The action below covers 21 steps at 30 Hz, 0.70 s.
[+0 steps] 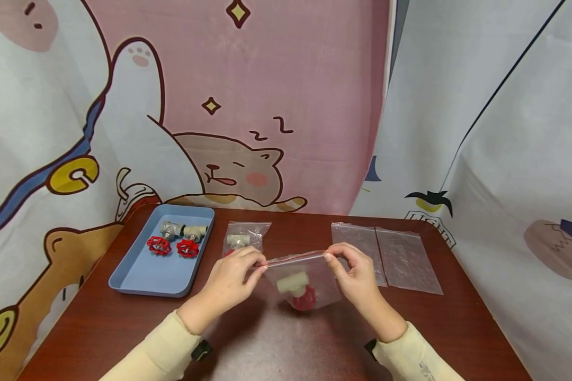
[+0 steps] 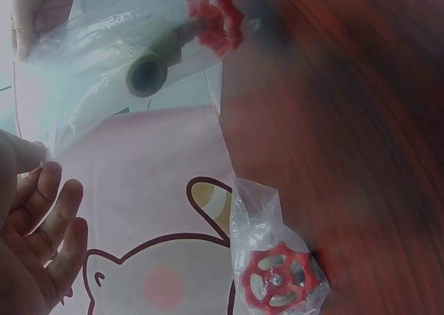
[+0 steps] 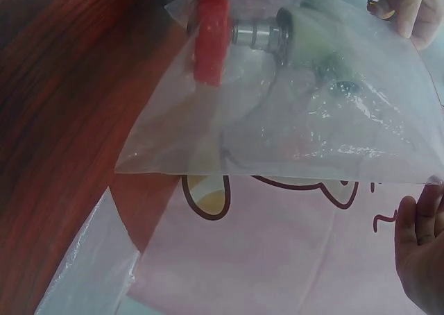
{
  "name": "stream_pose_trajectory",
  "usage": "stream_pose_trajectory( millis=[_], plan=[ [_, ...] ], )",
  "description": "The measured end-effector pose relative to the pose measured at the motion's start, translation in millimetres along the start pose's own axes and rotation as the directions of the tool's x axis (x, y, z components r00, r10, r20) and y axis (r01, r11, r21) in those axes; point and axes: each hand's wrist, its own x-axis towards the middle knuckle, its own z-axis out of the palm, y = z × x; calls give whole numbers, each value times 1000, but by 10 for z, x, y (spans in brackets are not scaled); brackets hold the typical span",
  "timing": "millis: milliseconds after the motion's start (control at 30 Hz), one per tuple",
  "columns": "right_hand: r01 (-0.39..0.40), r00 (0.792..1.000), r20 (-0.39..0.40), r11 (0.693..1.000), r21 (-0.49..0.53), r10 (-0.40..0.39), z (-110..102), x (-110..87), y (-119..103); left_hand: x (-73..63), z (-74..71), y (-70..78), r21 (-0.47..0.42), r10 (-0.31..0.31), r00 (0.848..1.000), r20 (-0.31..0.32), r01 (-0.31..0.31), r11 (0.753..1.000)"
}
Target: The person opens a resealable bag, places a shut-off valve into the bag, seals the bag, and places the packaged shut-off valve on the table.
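A clear zip bag (image 1: 321,296) with a red zip line hangs between my two hands in the head view. My left hand (image 1: 233,275) pinches its left top corner between thumb and forefinger. The right top corner is pinched by my right hand (image 1: 357,272). Inside the bag lies a valve (image 1: 293,284) with a pale tee-shaped body and a red handwheel (image 2: 220,23). The right wrist view shows the valve's metal stem (image 3: 255,35) through the film, the wheel hanging toward the table side.
A blue tray (image 1: 148,278) at the left holds two valves (image 1: 188,247) with red wheels. Behind my left hand lies another bagged valve (image 1: 238,241). Two flat zip bags (image 1: 407,259) lie at the right on the brown table (image 1: 286,349), with a patterned cloth behind.
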Motion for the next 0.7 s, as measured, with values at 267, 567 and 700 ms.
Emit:
stream_pose_trajectory(
  millis=[267, 567, 700],
  plan=[
    [-38, 999, 7, 999, 33, 38, -15, -40, 88, -9, -16, -22, 1, -2, 1000, 10, 2, 1000],
    [-16, 1000, -1, 1000, 19, 16, -7, 3, -49, -29, -20, -73, 18, 14, 1000, -2, -14, 1000],
    [-1, 1000, -1, 1000, 6, 1, -4, 54, -214, -28, -20, -96, 29, 14, 1000, -14, -14, 999]
  ],
)
